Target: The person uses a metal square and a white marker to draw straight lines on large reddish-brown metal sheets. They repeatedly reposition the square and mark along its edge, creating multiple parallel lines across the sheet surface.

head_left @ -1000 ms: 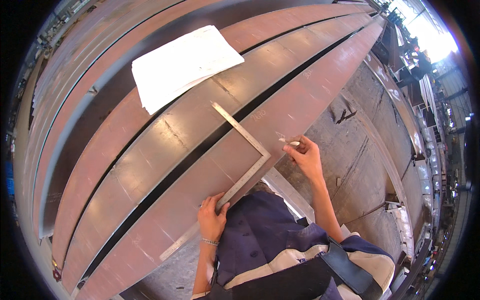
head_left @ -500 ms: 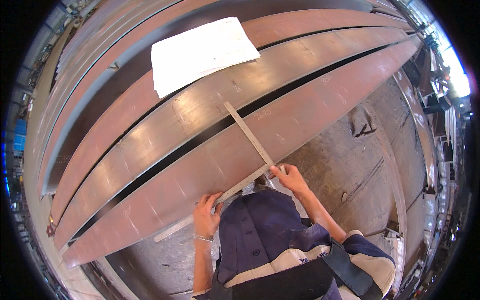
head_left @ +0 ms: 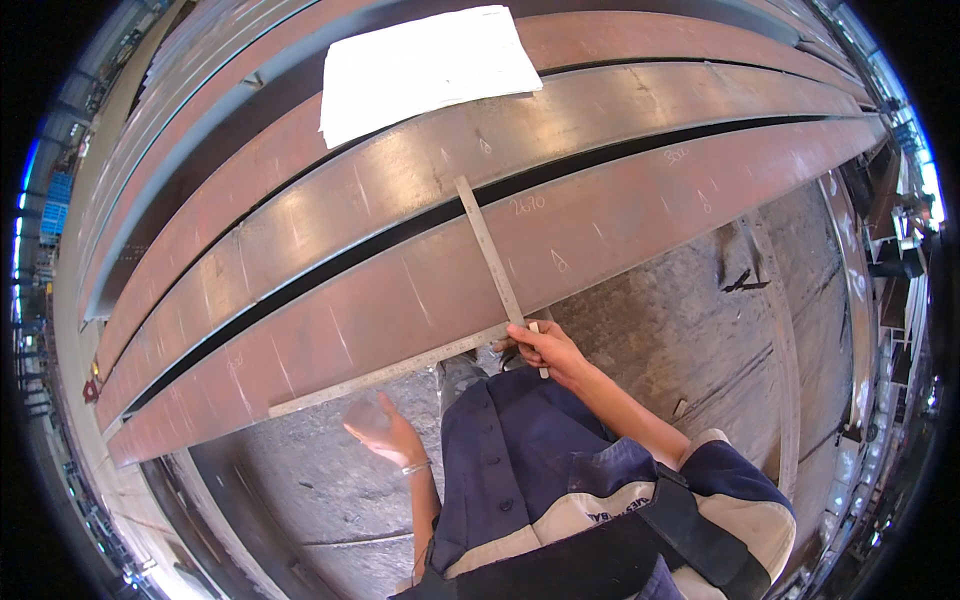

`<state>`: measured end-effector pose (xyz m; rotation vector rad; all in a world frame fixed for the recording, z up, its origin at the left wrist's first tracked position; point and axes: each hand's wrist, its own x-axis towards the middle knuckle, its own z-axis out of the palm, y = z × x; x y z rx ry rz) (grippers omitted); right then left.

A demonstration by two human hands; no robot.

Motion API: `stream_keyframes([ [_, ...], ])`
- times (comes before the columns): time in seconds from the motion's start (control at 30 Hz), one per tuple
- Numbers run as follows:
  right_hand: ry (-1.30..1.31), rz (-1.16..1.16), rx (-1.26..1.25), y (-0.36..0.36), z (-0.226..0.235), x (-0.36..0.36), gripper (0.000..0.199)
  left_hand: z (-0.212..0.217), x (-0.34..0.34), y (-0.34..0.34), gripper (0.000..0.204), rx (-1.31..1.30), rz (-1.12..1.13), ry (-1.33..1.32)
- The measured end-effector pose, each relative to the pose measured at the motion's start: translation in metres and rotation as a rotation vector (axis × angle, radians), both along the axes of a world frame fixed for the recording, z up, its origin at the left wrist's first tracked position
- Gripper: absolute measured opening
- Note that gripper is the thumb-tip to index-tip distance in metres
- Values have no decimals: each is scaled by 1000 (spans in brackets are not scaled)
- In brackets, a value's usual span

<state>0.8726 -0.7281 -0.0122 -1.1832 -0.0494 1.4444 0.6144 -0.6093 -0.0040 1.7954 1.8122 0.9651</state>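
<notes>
A long rusty-brown steel plate [head_left: 330, 330] lies in front of me, with chalk marks on it. An L-shaped steel square [head_left: 490, 250] rests on it, one arm across the plate and the other along its near edge. My right hand [head_left: 548, 348] grips the square at its corner and also holds a short white chalk stick [head_left: 541, 366]. My left hand [head_left: 380, 428] hangs blurred below the plate's near edge, fingers apart, holding nothing and just off the square's arm.
More long steel plates [head_left: 400, 180] lie side by side beyond the near one, with a dark gap between them. A white sheet of paper [head_left: 425, 65] lies on the far plates. Concrete floor [head_left: 700, 320] runs under and to the right.
My left hand has lifted off the square's arm and dropped below the plate edge. My right hand stays at the square's corner. The view has swung so the plates lie more level.
</notes>
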Motion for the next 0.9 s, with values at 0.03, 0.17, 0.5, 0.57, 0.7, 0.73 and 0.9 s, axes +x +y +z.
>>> stream_keyframes([
  [0.03, -12, 5, -1, 0, -1, 1, 26, -7, -1, 5, 46, -183, 63, -261],
  [0.17, -126, 115, 12, 0, -3, 4, 29, -13, -6, 9, 65, -634, 56, -946],
  [0.5, -206, 181, 2, -2, 2, 12, 31, -11, 7, 6, 38, -612, 136, -1056],
  [0.57, -218, 189, -2, -3, 0, 13, 32, -10, 8, -2, 38, -623, 160, -1074],
  [0.7, -193, 153, 32, -4, -2, 12, 33, -13, 20, 4, 43, -549, 114, -1063],
  [0.73, -209, 150, -13, -4, -1, 12, 32, -13, 19, 7, 45, -511, 105, -1058],
  [0.9, -192, 158, -38, 0, 3, 9, 35, -18, 19, 16, 44, -520, 144, -1073],
])
